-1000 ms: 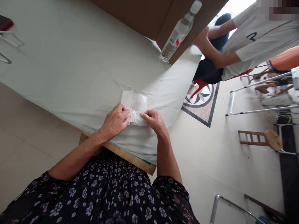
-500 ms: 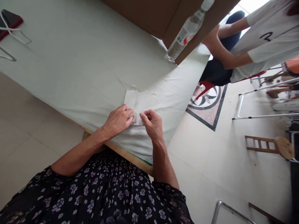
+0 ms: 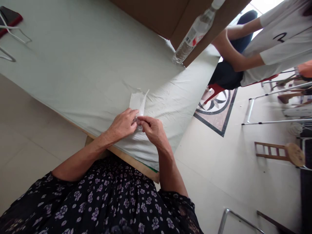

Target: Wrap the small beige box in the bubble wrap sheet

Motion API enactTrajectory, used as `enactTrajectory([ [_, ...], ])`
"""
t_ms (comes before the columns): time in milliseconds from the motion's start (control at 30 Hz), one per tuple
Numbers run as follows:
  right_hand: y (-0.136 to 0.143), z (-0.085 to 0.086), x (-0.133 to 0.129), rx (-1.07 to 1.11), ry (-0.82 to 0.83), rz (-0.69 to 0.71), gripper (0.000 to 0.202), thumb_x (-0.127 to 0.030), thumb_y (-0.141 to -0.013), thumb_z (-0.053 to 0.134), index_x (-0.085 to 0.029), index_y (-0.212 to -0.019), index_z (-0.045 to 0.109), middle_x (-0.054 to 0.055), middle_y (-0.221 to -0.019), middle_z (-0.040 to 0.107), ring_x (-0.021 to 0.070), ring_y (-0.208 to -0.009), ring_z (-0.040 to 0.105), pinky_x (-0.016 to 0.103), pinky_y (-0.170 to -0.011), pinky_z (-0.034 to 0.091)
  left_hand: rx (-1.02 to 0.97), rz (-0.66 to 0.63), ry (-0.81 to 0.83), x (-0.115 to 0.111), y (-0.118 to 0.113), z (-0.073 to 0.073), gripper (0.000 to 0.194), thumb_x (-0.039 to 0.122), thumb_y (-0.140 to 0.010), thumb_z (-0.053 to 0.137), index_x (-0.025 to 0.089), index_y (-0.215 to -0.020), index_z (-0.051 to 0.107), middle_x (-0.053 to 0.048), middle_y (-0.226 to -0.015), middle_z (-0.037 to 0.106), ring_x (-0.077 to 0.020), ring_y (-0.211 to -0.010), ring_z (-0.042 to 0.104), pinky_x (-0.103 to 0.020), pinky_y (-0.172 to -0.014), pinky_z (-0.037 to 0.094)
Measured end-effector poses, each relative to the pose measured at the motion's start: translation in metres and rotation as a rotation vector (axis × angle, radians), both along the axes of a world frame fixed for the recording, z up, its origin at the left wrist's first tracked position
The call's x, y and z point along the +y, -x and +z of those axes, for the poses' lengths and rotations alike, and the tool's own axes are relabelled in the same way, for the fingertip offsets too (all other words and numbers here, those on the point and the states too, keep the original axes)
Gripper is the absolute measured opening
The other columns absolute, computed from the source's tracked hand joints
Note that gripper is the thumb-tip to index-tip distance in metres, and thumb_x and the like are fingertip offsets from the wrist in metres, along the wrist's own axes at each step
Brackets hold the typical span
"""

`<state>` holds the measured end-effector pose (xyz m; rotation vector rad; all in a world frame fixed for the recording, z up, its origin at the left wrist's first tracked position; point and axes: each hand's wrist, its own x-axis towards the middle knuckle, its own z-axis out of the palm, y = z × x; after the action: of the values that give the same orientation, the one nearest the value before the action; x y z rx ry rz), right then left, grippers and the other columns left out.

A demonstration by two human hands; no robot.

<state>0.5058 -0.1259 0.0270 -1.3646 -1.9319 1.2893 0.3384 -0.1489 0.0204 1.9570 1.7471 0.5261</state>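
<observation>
A thin white sheet lies on the pale green tablecloth, its right side folded up and over toward the left. My left hand rests at the lower end of the sheet, fingers bent over a small object that is mostly hidden. Close against it, my right hand pinches the lower right edge of the sheet between thumb and forefinger. The fingertips of both hands nearly touch.
Beyond the hands, a clear plastic bottle leans by a brown cardboard box. A seated person is at the right. White wire frames and a dark red-edged object lie at the far left.
My right hand has moved left, bringing the right side of the sheet up and over. The small grayish object between the hands is now mostly covered. My left hand has barely moved.
</observation>
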Motion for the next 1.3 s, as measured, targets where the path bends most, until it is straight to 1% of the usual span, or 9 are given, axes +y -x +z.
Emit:
enactTrajectory([
  [167, -0.004, 0.012, 0.010, -0.168, -0.112, 0.209, 0.037, -0.018, -0.092, 0.045, -0.022, -0.106, 0.080, 0.006, -0.106, 0.081, 0.0214, -0.096, 0.073, 0.035, -0.089, 0.053, -0.238, 0.072, -0.001, -0.004, 0.001, -0.006, 0.063, 0.020, -0.079, 0.065, 0.009, -0.140, 0.054, -0.005, -0.095, 0.068, -0.0176, -0.080, 0.064, -0.032, -0.081, 0.057],
  [367, -0.006, 0.020, 0.026, -0.217, -0.120, 0.387, 0.043, -0.010, -0.089, 0.042, -0.023, -0.109, 0.078, 0.004, -0.103, 0.080, 0.0191, -0.095, 0.071, 0.031, -0.087, 0.052, -0.193, 0.198, -0.055, -0.005, -0.013, -0.012, 0.063, 0.028, -0.084, 0.065, 0.010, -0.143, 0.053, -0.008, -0.102, 0.071, -0.0213, -0.091, 0.068, -0.037, -0.091, 0.057],
  [467, -0.007, 0.020, 0.026, -0.244, -0.137, 0.413, 0.042, -0.010, -0.090, 0.043, -0.024, -0.109, 0.078, 0.003, -0.101, 0.079, 0.0178, -0.091, 0.071, 0.028, -0.084, 0.051, -0.193, 0.196, -0.063, -0.005, -0.014, -0.015, 0.065, 0.026, -0.083, 0.066, 0.013, -0.145, 0.051, -0.008, -0.106, 0.071, -0.0213, -0.093, 0.069, -0.036, -0.092, 0.057],
  [600, -0.009, 0.018, 0.025, -0.240, -0.162, 0.433, 0.044, -0.010, -0.093, 0.041, -0.022, -0.116, 0.076, 0.005, -0.111, 0.079, 0.0184, -0.097, 0.071, 0.030, -0.089, 0.051, -0.196, 0.152, -0.059, -0.005, -0.011, -0.014, 0.070, 0.026, -0.081, 0.068, 0.015, -0.147, 0.049, -0.008, -0.109, 0.072, -0.0219, -0.095, 0.069, -0.037, -0.091, 0.058],
  [767, -0.006, 0.018, 0.028, -0.230, -0.153, 0.371, 0.038, -0.014, -0.094, 0.044, -0.022, -0.115, 0.075, 0.004, -0.098, 0.080, 0.0180, -0.086, 0.072, 0.031, -0.083, 0.051, -0.172, 0.120, -0.090, -0.008, -0.011, -0.017, 0.069, 0.024, -0.084, 0.065, 0.016, -0.149, 0.046, -0.011, -0.118, 0.071, -0.0243, -0.104, 0.068, -0.039, -0.096, 0.057],
  [933, -0.004, 0.014, 0.033, -0.071, -0.136, 0.242, 0.030, -0.021, -0.093, 0.047, -0.022, -0.107, 0.074, 0.002, -0.092, 0.078, 0.0158, -0.081, 0.070, 0.028, -0.079, 0.052, -0.121, 0.124, -0.080, -0.013, -0.015, -0.018, 0.071, 0.023, -0.084, 0.064, 0.013, -0.150, 0.041, -0.013, -0.118, 0.069, -0.0270, -0.109, 0.067, -0.042, -0.099, 0.056],
  [1100, -0.017, -0.002, 0.037, -0.034, -0.187, 0.009, 0.020, -0.030, -0.090, 0.058, -0.022, -0.097, 0.074, 0.001, -0.082, 0.073, 0.0144, -0.067, 0.061, 0.029, -0.070, 0.051, -0.042, 0.110, 0.011, -0.012, -0.015, -0.003, 0.054, 0.024, -0.084, 0.066, 0.016, -0.136, 0.053, -0.009, -0.107, 0.067, -0.0261, -0.102, 0.066, -0.040, -0.093, 0.057],
  [1233, -0.019, -0.013, 0.042, -0.031, -0.259, 0.072, 0.019, -0.028, -0.092, 0.060, -0.023, -0.095, 0.077, 0.003, -0.090, 0.074, 0.0149, -0.073, 0.063, 0.029, -0.074, 0.052, 0.065, 0.049, 0.138, -0.008, -0.015, 0.012, 0.024, 0.023, -0.086, 0.064, 0.017, -0.109, 0.063, -0.010, -0.106, 0.065, -0.0275, -0.102, 0.067, -0.039, -0.089, 0.058],
  [1300, -0.016, -0.018, 0.045, -0.027, -0.284, 0.128, 0.019, -0.025, -0.093, 0.059, -0.023, -0.095, 0.078, 0.004, -0.093, 0.074, 0.0162, -0.080, 0.066, 0.029, -0.078, 0.053, 0.076, 0.044, 0.153, -0.007, -0.016, 0.015, 0.029, 0.022, -0.086, 0.063, 0.018, -0.114, 0.063, -0.010, -0.109, 0.066, -0.0277, -0.105, 0.067, -0.039, -0.091, 0.058],
])
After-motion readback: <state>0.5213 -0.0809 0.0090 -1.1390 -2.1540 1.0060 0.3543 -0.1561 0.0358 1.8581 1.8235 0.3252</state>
